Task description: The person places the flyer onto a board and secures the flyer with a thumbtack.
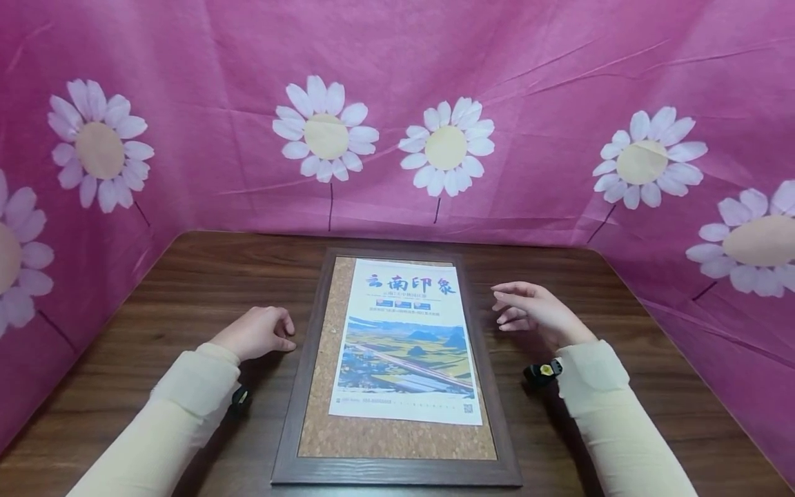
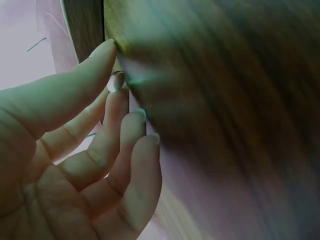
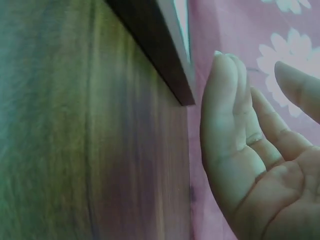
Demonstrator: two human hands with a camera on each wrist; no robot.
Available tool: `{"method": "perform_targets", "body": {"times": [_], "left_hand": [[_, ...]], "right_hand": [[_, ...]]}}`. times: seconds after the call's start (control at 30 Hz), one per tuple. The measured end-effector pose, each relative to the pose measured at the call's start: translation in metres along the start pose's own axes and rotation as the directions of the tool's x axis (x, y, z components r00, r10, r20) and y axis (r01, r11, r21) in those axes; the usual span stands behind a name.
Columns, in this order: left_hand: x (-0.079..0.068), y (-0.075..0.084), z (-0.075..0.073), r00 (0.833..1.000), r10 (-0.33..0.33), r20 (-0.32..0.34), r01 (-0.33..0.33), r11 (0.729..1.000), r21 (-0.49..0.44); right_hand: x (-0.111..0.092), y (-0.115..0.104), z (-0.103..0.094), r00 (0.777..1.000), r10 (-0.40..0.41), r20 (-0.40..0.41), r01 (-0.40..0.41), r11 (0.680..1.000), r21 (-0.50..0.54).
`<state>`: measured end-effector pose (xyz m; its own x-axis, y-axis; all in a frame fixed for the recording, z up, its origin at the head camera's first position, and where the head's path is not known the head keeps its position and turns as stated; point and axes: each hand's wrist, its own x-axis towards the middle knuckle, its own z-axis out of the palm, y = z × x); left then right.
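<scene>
A cork board (image 1: 397, 440) in a dark brown wooden frame lies flat on the table, its long side running away from me. On the cork rests a poster (image 1: 406, 359) with blue Chinese characters and a landscape picture, slightly tilted. To the left of the board is my left hand (image 1: 257, 333), fingers loosely curled with nothing between them; in the left wrist view its fingertips (image 2: 145, 116) are close to the tabletop. My right hand (image 1: 534, 312) is right of the board, fingers relaxed and holding nothing. The right wrist view shows it apart from the frame edge (image 3: 167, 55).
The dark wood-grain table (image 1: 186, 290) carries the board. Behind it and along both sides hangs a pink cloth (image 1: 397, 41) printed with large white daisies. A black wrist device (image 1: 542, 373) sits at the right cuff, and another (image 1: 239, 398) at the left.
</scene>
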<state>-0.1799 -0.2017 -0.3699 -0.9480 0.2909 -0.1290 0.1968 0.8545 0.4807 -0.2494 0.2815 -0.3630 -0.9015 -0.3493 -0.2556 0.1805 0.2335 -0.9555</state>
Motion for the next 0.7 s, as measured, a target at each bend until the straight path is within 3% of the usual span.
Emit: {"method": "perform_targets", "body": {"times": [0.2,0.43,0.7], "left_hand": [[0.0,0.001,-0.002,1.0,-0.014,0.015,0.014,1.0,0.002],[-0.004,-0.003,0.001,0.998,-0.044,0.044,0.044,0.999,-0.014],[-0.002,0.0,0.0,0.998,-0.069,0.011,0.07,0.996,-0.05]], "right_hand": [[-0.002,0.012,-0.001,0.999,-0.025,0.032,0.021,0.994,0.104],[-0.001,0.031,0.008,0.998,0.015,0.055,-0.027,0.974,0.226],[0.003,0.034,0.01,0.997,0.034,0.074,-0.047,0.98,0.193]]}}
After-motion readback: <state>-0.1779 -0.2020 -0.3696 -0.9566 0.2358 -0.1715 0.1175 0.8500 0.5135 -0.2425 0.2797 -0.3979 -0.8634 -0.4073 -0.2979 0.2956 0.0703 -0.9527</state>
